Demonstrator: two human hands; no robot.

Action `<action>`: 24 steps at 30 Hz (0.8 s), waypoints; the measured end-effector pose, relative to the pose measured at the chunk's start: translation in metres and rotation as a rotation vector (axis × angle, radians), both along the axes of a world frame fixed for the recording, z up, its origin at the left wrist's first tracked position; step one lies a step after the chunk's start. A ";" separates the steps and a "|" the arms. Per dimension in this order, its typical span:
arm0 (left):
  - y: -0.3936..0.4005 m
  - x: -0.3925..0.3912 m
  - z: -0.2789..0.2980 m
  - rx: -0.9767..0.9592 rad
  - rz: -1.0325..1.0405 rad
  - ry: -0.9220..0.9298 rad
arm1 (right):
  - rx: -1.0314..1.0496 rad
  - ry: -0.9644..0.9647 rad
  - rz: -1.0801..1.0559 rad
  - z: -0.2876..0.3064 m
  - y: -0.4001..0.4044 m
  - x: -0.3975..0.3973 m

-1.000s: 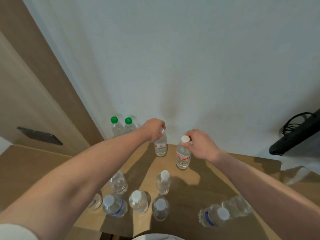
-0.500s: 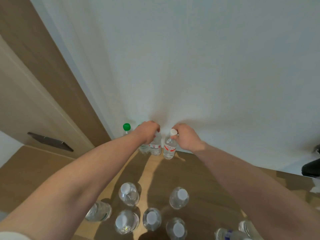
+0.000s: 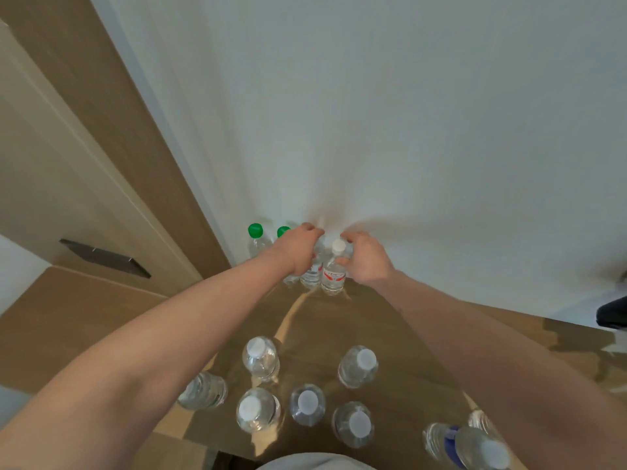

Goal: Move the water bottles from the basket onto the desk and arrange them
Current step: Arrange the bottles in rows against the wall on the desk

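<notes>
Both arms reach to the back of the wooden desk (image 3: 390, 320), against the white wall. My left hand (image 3: 298, 249) grips the top of a red-labelled water bottle (image 3: 312, 276), hiding its cap. My right hand (image 3: 364, 257) holds a second red-labelled bottle (image 3: 334, 276) by its neck, white cap showing. The two bottles stand side by side, nearly touching. Left of them stand two green-capped bottles (image 3: 255, 232), the second partly hidden behind my left hand. Several white-capped bottles (image 3: 261, 357) stand upright near the front edge. No basket is in view.
A wooden panel and a cupboard door with a dark handle (image 3: 105, 257) close off the left side. Two more bottles (image 3: 475, 446), one with a blue label, sit at the front right. A dark object (image 3: 612, 313) shows at the right edge.
Both hands carried the red-labelled bottles back toward the wall and closer together; they now stand beside the green-capped pair. The view tipped forward over the desk.
</notes>
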State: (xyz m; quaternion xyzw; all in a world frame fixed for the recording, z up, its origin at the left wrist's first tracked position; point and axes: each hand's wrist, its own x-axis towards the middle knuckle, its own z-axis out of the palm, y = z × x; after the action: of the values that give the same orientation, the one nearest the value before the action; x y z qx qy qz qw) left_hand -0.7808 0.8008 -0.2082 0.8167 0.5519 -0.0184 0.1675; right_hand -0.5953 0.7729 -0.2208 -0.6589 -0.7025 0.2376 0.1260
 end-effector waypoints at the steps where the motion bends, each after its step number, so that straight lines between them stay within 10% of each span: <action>1: -0.011 -0.002 0.010 0.027 0.011 -0.029 | -0.009 0.015 0.005 0.008 -0.008 0.004; 6: -0.102 -0.046 0.057 0.093 0.003 -0.254 | -0.127 0.116 0.087 0.047 -0.090 0.036; 24: -0.190 -0.105 0.001 -0.070 -0.036 0.150 | -0.065 -0.166 0.029 -0.004 -0.191 0.051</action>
State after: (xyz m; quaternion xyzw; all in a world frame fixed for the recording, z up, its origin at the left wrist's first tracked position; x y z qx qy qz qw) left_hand -0.8855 0.6111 -0.2074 0.8164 0.5473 -0.1019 0.1536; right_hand -0.5441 0.5822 -0.2247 -0.6697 -0.7119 0.2068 0.0425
